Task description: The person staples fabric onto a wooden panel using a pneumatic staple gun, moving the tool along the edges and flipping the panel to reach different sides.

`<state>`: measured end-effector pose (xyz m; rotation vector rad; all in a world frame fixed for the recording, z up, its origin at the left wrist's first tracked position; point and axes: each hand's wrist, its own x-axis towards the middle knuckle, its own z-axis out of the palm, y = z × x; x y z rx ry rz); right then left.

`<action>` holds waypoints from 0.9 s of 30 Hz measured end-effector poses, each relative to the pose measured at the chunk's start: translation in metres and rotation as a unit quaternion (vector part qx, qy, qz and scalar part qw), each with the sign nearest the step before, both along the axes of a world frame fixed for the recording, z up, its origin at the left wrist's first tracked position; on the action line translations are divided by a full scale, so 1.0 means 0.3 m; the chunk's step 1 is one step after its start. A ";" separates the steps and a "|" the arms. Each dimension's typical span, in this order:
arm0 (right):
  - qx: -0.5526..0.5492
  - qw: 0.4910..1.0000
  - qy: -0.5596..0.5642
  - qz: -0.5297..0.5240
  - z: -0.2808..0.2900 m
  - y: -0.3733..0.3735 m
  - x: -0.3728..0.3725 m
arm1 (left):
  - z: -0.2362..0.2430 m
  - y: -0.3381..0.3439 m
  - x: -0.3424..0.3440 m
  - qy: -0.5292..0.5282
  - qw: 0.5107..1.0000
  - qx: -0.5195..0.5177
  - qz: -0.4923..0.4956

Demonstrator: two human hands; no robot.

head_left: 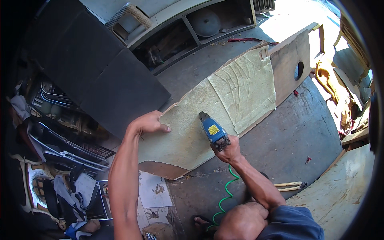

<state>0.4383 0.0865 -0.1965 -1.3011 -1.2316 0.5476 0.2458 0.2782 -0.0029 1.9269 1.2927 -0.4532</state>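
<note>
A long board (289,68) lies slanting across the middle, much of it covered by a pale yellow foam sheet (192,104). My left hand (149,123) grips the near-left edge of the covered board, its thumb on the foam and its other fingers mostly hidden. In my right hand (229,151) is a blue staple gun (214,130) with a yellow label, its nose over the foam. A green coiled air hose (227,192) runs down from the gun. The foam is creased toward the board's far-right part, where bare wood shows a round hole.
A large black panel (104,76) leans at the left beside stacked metal-framed chairs (64,148). Behind stands an open low cabinet (188,30) with a round lid inside. Wood scraps (344,100) lie at right, and a plywood sheet (340,192) at lower right.
</note>
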 end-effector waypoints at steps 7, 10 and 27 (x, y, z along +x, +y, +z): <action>0.003 1.000 0.013 -0.008 0.008 0.001 -0.024 | 0.005 -0.004 -0.003 0.004 1.000 0.013 0.001; 0.000 1.000 0.008 -0.011 0.006 -0.005 -0.026 | -0.003 -0.005 -0.004 0.003 1.000 0.016 -0.003; -0.006 1.000 0.012 -0.015 -0.016 -0.001 -0.032 | 0.006 -0.016 0.010 0.023 0.999 0.042 -0.007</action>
